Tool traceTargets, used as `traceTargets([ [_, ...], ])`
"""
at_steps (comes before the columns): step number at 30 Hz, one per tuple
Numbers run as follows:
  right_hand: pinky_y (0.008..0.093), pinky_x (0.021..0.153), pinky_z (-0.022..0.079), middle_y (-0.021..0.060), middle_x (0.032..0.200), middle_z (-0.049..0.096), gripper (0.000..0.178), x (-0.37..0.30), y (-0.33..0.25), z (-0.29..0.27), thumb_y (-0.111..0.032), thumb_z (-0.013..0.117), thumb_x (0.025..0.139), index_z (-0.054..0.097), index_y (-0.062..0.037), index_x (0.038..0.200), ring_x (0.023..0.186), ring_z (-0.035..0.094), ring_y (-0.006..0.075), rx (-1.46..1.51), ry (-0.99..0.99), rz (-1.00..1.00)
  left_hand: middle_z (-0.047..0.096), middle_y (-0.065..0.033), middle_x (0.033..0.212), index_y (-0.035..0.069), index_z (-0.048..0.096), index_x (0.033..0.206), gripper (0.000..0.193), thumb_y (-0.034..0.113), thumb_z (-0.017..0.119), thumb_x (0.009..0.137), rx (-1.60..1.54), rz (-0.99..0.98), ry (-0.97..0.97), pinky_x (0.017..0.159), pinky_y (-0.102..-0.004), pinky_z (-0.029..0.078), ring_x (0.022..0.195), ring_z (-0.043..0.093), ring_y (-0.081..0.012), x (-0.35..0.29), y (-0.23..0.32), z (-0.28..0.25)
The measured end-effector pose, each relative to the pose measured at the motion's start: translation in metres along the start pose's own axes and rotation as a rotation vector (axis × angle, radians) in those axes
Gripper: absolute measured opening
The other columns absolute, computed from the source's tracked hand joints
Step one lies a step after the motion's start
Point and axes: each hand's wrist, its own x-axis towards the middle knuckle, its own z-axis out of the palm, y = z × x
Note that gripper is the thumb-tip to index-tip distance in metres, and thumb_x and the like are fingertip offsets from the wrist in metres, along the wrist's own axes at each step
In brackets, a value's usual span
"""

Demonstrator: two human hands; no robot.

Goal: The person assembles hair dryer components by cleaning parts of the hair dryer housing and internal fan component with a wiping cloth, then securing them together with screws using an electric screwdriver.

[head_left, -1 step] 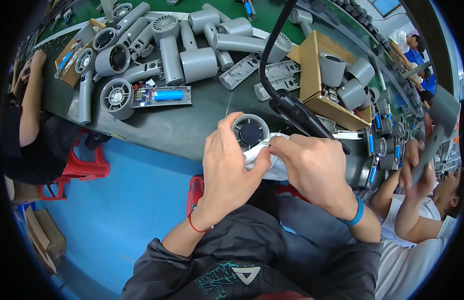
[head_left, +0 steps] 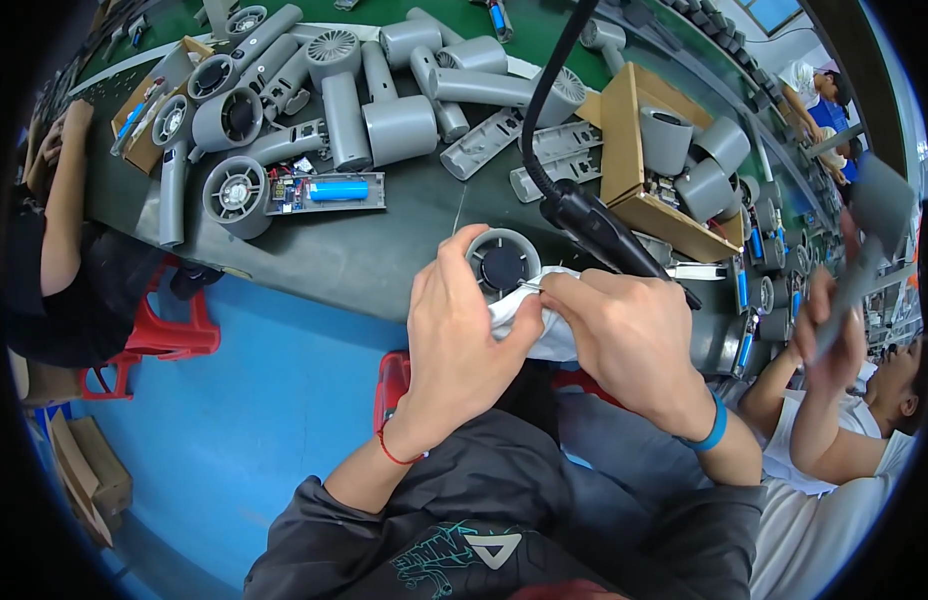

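Both hands point(head_left: 459, 335) point(head_left: 634, 325) stay curled, left on a fan head point(head_left: 504, 268), right pinching a thin rod point(head_left: 531, 288); a co-worker's fan point(head_left: 881, 207) has moved.

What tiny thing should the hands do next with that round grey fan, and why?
I think the right hand should gently nudge the thin metal tool a little, while the left hand braces the round grey fan. The tool's tip is already at the fan's edge, and the left fingers curl around its side, so a small, careful push seems sensible.
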Motion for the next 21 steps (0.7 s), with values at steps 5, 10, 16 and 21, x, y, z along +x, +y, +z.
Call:
traceTargets([
  [5,0.0384,0.049,0.045,0.0063,0.065,0.059,0.009,-0.002,0.001,0.002,-0.018,0.068,0.083,0.069,-0.0131,0.091,0.057,0.061,0.0279,0.042,0.043,0.003,0.063,-0.0215,0.104,-0.005,0.043,0.128,0.063,0.015,0.074,0.077,-0.009,-0.003,0.01,0.092,-0.0439,0.043,0.098,0.061,-0.0376,0.001,0.002,0.0],
  [10,0.0386,0.048,0.045,0.0064,0.066,0.06,0.008,-0.005,0.001,0.007,-0.017,0.068,0.084,0.069,-0.0132,0.092,0.057,0.062,0.028,0.06,0.071,-0.006,0.062,-0.0209,0.11,0.0,0.042,0.131,0.062,0.019,0.072,0.081,-0.064,-0.046,-0.042,0.092,-0.0454,0.044,0.104,0.057,-0.0384,-0.001,0.002,-0.004],
  [16,0.0392,0.048,0.046,0.0068,0.065,0.061,0.008,-0.008,-0.002,0.007,-0.019,0.068,0.085,0.07,-0.0142,0.091,0.055,0.062,0.029,0.057,0.111,0.0,0.062,-0.0214,0.112,-0.001,0.041,0.132,0.061,0.019,0.071,0.082,-0.025,-0.052,-0.034,0.093,-0.0452,0.044,0.105,0.057,-0.0391,-0.004,0.004,-0.004],
  [21,0.0419,0.051,0.048,0.0085,0.065,0.063,0.012,0.004,0.002,-0.008,-0.025,0.064,0.088,0.07,-0.0139,0.088,0.058,0.064,0.0301,-0.069,-0.063,-0.084,0.062,-0.0215,0.115,-0.001,0.04,0.133,0.063,0.019,0.072,0.082,-0.035,-0.032,-0.052,0.096,-0.0448,0.043,0.108,0.056,-0.0399,-0.003,-0.002,-0.004],
])
